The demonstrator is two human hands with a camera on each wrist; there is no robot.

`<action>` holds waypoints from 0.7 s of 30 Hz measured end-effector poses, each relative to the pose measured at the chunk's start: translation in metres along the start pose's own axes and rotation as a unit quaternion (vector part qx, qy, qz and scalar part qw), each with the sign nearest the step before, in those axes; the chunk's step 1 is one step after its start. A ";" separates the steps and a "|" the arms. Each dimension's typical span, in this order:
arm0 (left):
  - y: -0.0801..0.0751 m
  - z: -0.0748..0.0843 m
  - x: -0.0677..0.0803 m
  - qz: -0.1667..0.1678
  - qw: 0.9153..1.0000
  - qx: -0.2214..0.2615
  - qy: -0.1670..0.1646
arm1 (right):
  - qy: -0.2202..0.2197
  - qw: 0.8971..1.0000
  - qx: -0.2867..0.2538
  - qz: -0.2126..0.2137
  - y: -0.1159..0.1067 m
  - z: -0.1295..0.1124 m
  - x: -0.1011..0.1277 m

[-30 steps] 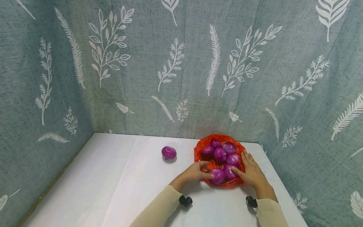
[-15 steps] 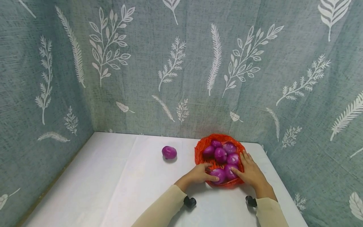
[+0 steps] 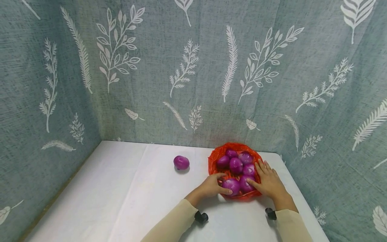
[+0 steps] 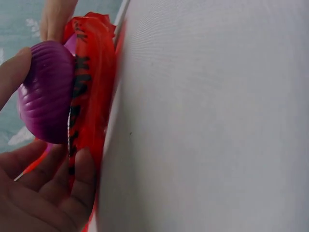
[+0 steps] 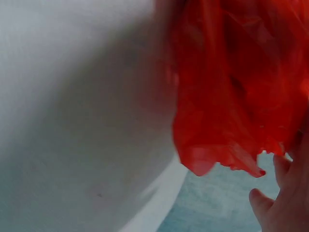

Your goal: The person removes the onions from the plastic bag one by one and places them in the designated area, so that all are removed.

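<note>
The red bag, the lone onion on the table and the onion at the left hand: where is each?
red bag [image 3: 215, 158]: head view, on its left rim.
lone onion [image 3: 181, 162]: head view, on its middle.
onion at the left hand [image 4: 47, 92]: left wrist view, on its ribbed side, between thumb and fingers [image 4: 82, 169].

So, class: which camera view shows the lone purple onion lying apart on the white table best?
The head view: the lone onion lies whole and unobstructed on the white table, left of the red bag. The left wrist view shows a different onion, beside the bag; the right wrist view shows only red bag and fingers. Neither shows the lone one.
</note>
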State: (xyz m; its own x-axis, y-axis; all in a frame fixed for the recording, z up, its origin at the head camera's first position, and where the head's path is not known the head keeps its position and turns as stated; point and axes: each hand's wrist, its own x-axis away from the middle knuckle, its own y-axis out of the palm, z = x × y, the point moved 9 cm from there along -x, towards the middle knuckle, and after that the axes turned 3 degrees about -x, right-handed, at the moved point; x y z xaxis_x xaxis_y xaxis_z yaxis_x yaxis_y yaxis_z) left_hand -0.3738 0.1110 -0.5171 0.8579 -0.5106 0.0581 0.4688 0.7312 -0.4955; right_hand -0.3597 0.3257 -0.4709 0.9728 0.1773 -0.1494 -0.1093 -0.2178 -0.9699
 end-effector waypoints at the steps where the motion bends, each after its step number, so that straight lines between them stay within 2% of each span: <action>1: -0.002 0.001 0.001 -0.001 1.000 0.001 0.003 | -0.005 1.000 0.006 0.001 -0.001 -0.001 0.000; 7: -0.013 0.005 0.007 0.003 1.000 0.008 0.016 | -0.014 1.000 0.020 -0.005 -0.002 -0.004 -0.001; 14: -0.034 0.010 0.018 0.022 0.999 -0.011 0.034 | -0.006 1.000 0.009 -0.013 0.001 -0.004 0.000; 21: -0.051 0.006 0.024 0.037 0.998 0.008 0.049 | 0.001 1.000 -0.004 -0.015 0.003 -0.002 -0.001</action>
State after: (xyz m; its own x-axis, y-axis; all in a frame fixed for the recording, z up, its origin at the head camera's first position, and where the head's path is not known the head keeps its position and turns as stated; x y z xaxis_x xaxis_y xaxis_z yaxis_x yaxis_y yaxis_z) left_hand -0.3760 0.0641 -0.4850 0.8661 -0.4958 -0.0637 0.4087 0.7757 -0.4809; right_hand -0.3607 0.3231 -0.4738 0.9762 0.1814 -0.1191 -0.0776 -0.2207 -0.9723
